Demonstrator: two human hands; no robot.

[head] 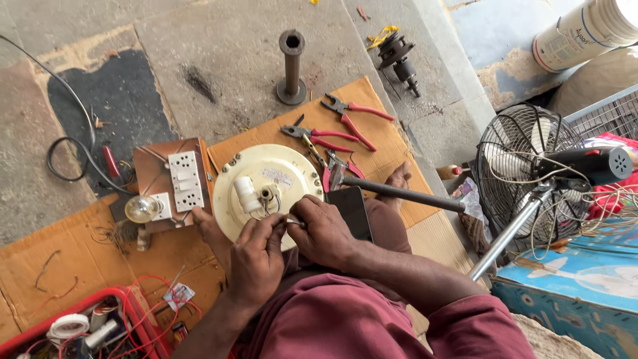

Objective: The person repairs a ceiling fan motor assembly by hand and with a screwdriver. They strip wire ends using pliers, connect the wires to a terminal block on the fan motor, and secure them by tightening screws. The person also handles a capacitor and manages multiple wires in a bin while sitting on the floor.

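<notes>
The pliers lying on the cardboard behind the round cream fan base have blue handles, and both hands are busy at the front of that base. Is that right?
Not quite. The head view shows the pliers have red handles, not blue. They do lie on the cardboard behind the round cream fan base, and the left hand and right hand are both at its front edge.

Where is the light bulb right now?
In the head view, the light bulb sits at left on the brown switch board, just left of the round cream fan base.
</notes>
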